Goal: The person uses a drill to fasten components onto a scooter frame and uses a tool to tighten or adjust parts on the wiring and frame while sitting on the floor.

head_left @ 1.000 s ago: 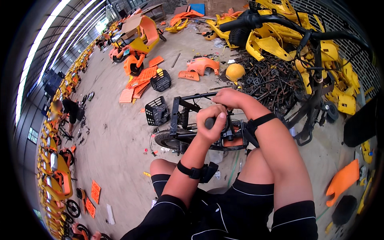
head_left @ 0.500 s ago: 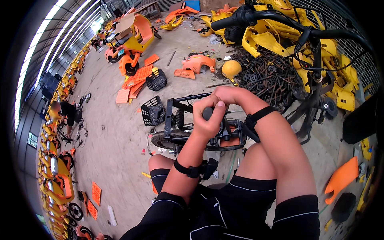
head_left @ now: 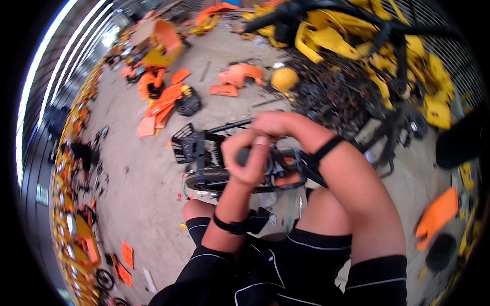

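My left hand [head_left: 242, 158] is closed around a black-handled tool [head_left: 244, 155]. Only the rounded end of its handle shows, so its kind stays hidden. Pressed against that hand on its far side is my right hand [head_left: 273, 123], its fingers curled in; what they hold is out of sight. Both hands are over the black metal frame of a vehicle [head_left: 232, 126], which lies low in front of my knees. A black tyre [head_left: 209, 179] shows at its left end, and an orange part [head_left: 287, 178] sits inside the frame.
Black plastic baskets [head_left: 188, 102] and orange panels [head_left: 166, 99] lie left of the frame. Beyond it are a yellow helmet [head_left: 284, 79] and a heap of dark metal parts [head_left: 337, 89]. A black handlebar [head_left: 352, 20] looms at upper right. Yellow scooters [head_left: 76, 224] line the left.
The whole view has shifted and blurred. Both hands have moved somewhat left in the picture, still together and closed, with the black handle in the left one.
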`<state>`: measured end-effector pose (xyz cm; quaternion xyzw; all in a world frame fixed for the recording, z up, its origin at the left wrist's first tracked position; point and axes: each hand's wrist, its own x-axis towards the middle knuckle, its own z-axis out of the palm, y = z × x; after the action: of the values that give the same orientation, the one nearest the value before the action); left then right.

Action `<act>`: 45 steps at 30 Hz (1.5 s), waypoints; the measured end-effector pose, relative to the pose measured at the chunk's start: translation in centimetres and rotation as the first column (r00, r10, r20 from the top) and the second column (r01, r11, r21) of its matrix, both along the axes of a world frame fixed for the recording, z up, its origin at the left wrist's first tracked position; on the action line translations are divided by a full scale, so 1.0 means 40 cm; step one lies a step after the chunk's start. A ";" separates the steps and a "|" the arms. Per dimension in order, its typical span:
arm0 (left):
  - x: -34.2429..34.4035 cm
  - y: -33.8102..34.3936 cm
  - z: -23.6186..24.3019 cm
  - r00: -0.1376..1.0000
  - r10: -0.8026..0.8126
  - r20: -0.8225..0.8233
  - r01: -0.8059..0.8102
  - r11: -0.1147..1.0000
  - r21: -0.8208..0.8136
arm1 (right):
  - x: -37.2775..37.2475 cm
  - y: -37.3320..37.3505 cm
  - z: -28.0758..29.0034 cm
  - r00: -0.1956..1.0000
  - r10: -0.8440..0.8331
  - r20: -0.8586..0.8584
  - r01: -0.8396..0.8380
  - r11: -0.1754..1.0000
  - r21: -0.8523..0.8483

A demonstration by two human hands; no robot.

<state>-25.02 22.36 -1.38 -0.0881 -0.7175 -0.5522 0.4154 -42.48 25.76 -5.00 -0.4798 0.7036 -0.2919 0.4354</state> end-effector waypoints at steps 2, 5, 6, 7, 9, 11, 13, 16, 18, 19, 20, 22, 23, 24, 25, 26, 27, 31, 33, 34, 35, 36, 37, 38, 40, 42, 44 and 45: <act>0.008 -0.035 -0.020 0.996 0.038 0.075 -0.027 0.991 -0.132 | -0.024 -0.025 -0.042 0.980 0.072 -0.185 -0.078 0.997 -0.027; -0.045 0.003 0.022 0.963 -0.008 -0.271 -0.022 0.994 -0.108 | -0.070 0.029 -0.014 0.950 0.165 -0.266 -0.222 0.954 -0.201; -0.057 0.010 0.027 0.984 -0.075 -0.164 0.059 0.993 -0.100 | -0.077 0.068 0.006 0.939 0.164 -0.304 -0.237 0.945 -0.223; -0.027 0.001 -0.008 0.994 0.008 -0.114 -0.013 0.999 -0.046 | -0.046 0.038 -0.007 0.922 0.249 -0.297 -0.324 0.914 -0.243; -0.017 0.003 -0.023 0.990 0.026 -0.136 -0.027 1.000 -0.004 | -0.057 0.025 -0.042 0.967 0.207 -0.148 -0.233 0.953 -0.192; -0.006 0.001 -0.010 0.985 0.035 -0.167 -0.034 0.999 0.008 | -0.073 0.011 -0.062 0.962 0.215 -0.171 -0.253 0.935 -0.247; 0.005 0.007 -0.002 0.986 0.056 -0.158 -0.058 0.998 -0.005 | -0.086 0.015 -0.073 0.905 0.275 -0.325 -0.382 0.860 -0.338; 0.000 0.007 -0.006 0.985 0.026 -0.169 -0.021 0.999 0.030 | -0.067 0.022 -0.054 0.954 0.220 -0.204 -0.278 0.903 -0.327; -0.006 0.003 -0.008 0.981 0.042 -0.190 -0.045 0.999 -0.012 | -0.058 0.032 -0.043 0.975 0.165 -0.148 -0.203 0.936 -0.288; -0.020 0.015 -0.018 0.984 0.019 -0.179 -0.019 1.000 0.000 | -0.057 0.038 -0.037 0.978 0.151 -0.141 -0.186 0.941 -0.283; -0.023 0.025 -0.009 0.984 -0.006 -0.178 0.010 1.000 0.019 | -0.060 0.046 -0.022 0.980 0.136 -0.146 -0.172 0.944 -0.281; -0.018 0.020 0.001 0.979 0.031 -0.204 -0.032 0.999 -0.004 | -0.048 0.052 -0.010 0.981 0.126 -0.150 -0.167 0.940 -0.298; -0.018 0.022 -0.001 0.976 0.039 -0.216 -0.036 0.999 0.014 | -0.044 0.057 0.001 0.980 0.124 -0.158 -0.168 0.937 -0.307; -0.010 0.023 -0.012 0.975 0.052 -0.214 -0.046 0.998 0.037 | -0.034 0.044 0.003 0.977 0.140 -0.163 -0.187 0.926 -0.327; -0.002 0.011 -0.022 0.975 0.053 -0.215 -0.049 0.999 0.023 | -0.026 0.030 0.006 0.970 0.162 -0.181 -0.216 0.914 -0.344; 0.001 0.003 -0.033 0.985 0.004 -0.175 0.001 1.000 0.031 | -0.017 0.023 0.014 0.968 0.162 -0.192 -0.221 0.914 -0.340; 0.006 -0.004 -0.031 0.986 0.001 -0.170 0.004 1.000 0.031 | -0.004 0.022 0.030 0.967 0.156 -0.204 -0.217 0.920 -0.326; 0.022 -0.006 -0.023 0.984 0.026 -0.177 -0.017 0.998 0.054 | 0.020 0.014 0.041 0.999 -0.050 0.006 0.050 0.999 0.004; 0.026 -0.012 -0.020 0.990 -0.001 -0.144 0.008 0.999 0.042 | 0.005 0.013 0.026 0.999 -0.034 -0.003 0.034 0.999 0.016; 0.025 -0.012 -0.017 0.989 -0.007 -0.146 0.011 1.000 0.028 | -0.005 0.011 0.019 1.000 -0.026 -0.007 0.026 0.999 0.022; 0.026 -0.010 -0.019 0.990 -0.008 -0.139 0.011 1.000 0.017 | -0.018 0.004 0.021 0.970 0.165 -0.179 -0.165 0.986 0.014; 0.019 -0.009 -0.021 0.986 -0.010 -0.164 0.013 1.000 0.018 | -0.027 0.002 0.019 0.943 0.234 -0.237 -0.243 0.970 -0.009; 0.008 -0.009 -0.024 0.982 -0.011 -0.188 0.014 1.000 0.019 | -0.034 0.001 0.015 0.907 0.299 -0.296 -0.321 0.947 -0.027; 0.002 -0.009 -0.020 0.976 -0.011 -0.216 0.015 1.000 0.018 | -0.043 -0.003 0.009 0.898 0.319 -0.303 -0.345 0.938 -0.037; 0.006 -0.004 -0.012 0.987 -0.044 -0.153 0.058 0.995 0.085 | -0.058 -0.005 -0.005 0.881 0.356 -0.312 -0.390 0.919 -0.053; 0.008 -0.011 -0.007 0.994 -0.068 -0.086 0.075 0.994 0.083 | -0.065 -0.008 -0.008 0.897 0.340 -0.283 -0.366 0.929 -0.045; 0.002 -0.007 -0.001 0.994 -0.043 -0.103 0.048 0.998 0.046 | -0.059 0.002 -0.005 0.908 0.306 -0.286 -0.341 0.937 -0.079; -0.002 -0.004 -0.002 0.993 -0.035 -0.113 0.039 0.998 0.039 | -0.051 0.005 -0.004 0.938 0.255 -0.233 -0.278 0.958 -0.072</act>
<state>-25.09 22.21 -1.45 -0.1239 -0.6798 -0.5685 0.4466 -44.51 25.94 -5.14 -0.6221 0.6601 -0.2111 0.3642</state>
